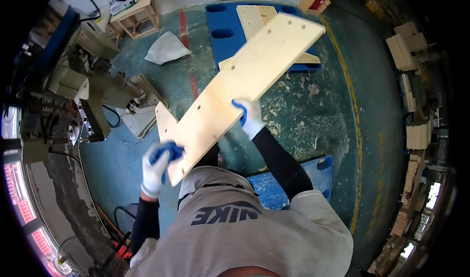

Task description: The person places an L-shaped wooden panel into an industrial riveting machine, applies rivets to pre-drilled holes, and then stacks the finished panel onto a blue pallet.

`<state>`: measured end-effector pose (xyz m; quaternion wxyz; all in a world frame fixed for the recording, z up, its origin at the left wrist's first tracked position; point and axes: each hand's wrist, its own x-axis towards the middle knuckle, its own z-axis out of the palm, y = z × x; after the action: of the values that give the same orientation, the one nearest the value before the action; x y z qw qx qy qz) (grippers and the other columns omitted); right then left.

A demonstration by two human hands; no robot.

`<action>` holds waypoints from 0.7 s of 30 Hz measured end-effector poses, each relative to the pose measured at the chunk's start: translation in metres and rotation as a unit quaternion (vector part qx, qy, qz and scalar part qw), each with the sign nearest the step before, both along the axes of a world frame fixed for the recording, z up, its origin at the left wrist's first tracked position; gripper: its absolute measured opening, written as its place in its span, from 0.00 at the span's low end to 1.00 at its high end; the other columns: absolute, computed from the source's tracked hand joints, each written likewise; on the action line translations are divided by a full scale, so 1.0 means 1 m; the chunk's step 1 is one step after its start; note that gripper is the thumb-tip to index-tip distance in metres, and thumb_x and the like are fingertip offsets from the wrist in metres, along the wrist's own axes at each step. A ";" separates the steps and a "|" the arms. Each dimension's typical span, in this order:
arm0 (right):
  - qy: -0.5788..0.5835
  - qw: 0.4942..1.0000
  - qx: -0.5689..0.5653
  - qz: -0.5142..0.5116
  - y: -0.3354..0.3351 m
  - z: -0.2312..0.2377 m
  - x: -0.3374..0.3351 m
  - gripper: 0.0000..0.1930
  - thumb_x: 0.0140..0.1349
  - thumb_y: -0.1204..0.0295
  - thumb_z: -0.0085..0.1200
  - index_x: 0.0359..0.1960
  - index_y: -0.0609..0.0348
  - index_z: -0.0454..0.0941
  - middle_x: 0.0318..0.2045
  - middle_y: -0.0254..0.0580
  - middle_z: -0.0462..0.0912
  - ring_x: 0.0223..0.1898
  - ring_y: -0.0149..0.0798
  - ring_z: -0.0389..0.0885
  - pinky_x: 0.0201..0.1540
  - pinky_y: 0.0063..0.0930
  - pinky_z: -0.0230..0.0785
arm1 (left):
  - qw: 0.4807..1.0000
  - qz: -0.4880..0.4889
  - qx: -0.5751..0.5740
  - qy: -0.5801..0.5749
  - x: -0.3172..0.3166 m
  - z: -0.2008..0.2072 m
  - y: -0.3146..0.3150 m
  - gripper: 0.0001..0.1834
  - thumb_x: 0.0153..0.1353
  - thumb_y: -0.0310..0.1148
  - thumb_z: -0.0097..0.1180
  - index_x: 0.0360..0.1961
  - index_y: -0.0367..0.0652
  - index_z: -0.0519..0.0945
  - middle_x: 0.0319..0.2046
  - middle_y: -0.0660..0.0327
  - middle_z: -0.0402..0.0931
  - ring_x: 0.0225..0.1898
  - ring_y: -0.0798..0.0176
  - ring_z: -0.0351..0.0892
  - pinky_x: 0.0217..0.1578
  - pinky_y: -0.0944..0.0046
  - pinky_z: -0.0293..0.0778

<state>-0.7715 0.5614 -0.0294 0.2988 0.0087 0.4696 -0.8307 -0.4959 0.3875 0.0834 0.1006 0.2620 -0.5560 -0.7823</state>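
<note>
A long pale wooden board with a slanted far end and several small dark holes slants across in front of my body. My right hand, in a white glove with blue-coated fingers, grips its right edge, thumb on the upper face. Near the board's lower left end is my left hand, gloved alike. Its fingers curl in front of the wood, slightly blurred, and whatever is in them is hidden. A shorter wooden piece with holes juts out past the board's left edge; how they join is hidden.
More cut boards lie on a blue pallet ahead. A grey-green machine stands left, near a white sack and a wooden stool. Another blue panel lies close at right. Wood stacks line the right side.
</note>
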 end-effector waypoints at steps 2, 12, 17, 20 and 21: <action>0.043 0.999 -0.003 0.008 -0.012 0.030 -0.072 0.15 0.56 0.78 0.61 0.46 0.69 0.80 0.43 0.46 0.85 0.44 0.39 0.85 0.51 0.32 0.79 | 0.970 0.016 -0.242 0.009 -0.092 -0.014 -0.041 0.17 0.69 0.26 0.55 0.56 0.27 0.76 0.49 0.54 0.82 0.49 0.65 0.82 0.53 0.66 0.76; 0.161 0.986 -0.029 0.017 -0.045 0.076 -0.421 0.23 0.66 0.71 0.61 0.60 0.65 0.71 0.49 0.41 0.82 0.50 0.33 0.82 0.55 0.26 0.75 | 0.987 0.083 -0.056 0.126 -0.511 -0.124 -0.084 0.13 0.69 0.34 0.62 0.46 0.34 0.80 0.39 0.69 0.79 0.37 0.78 0.72 0.41 0.74 0.70; 0.087 0.983 0.157 0.035 0.003 -0.035 -0.432 0.27 0.68 0.74 0.57 0.67 0.64 0.65 0.51 0.39 0.80 0.47 0.32 0.79 0.52 0.24 0.72 | 0.972 0.207 -0.107 0.015 -0.623 -0.173 -0.081 0.12 0.67 0.32 0.63 0.45 0.35 0.80 0.37 0.68 0.79 0.36 0.76 0.72 0.40 0.74 0.69; 0.028 0.980 0.197 -0.004 0.002 -0.106 -0.466 0.25 0.67 0.74 0.57 0.64 0.67 0.67 0.48 0.40 0.81 0.43 0.32 0.79 0.48 0.25 0.72 | 0.963 0.222 -0.142 -0.047 -0.690 -0.207 -0.066 0.10 0.66 0.30 0.62 0.42 0.34 0.81 0.37 0.66 0.80 0.36 0.74 0.74 0.40 0.72 0.70; 0.017 0.973 0.229 0.003 0.002 -0.125 -0.490 0.24 0.67 0.74 0.57 0.63 0.67 0.68 0.48 0.40 0.81 0.43 0.32 0.79 0.48 0.25 0.72 | 0.959 0.242 -0.137 -0.056 -0.718 -0.210 -0.052 0.09 0.66 0.29 0.62 0.42 0.33 0.81 0.37 0.65 0.80 0.36 0.73 0.74 0.41 0.71 0.71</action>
<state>-1.2613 0.5638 -0.1541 0.2829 0.0614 0.6526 -0.7002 -1.2142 0.3354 -0.1263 0.2905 0.4161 -0.5827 -0.6348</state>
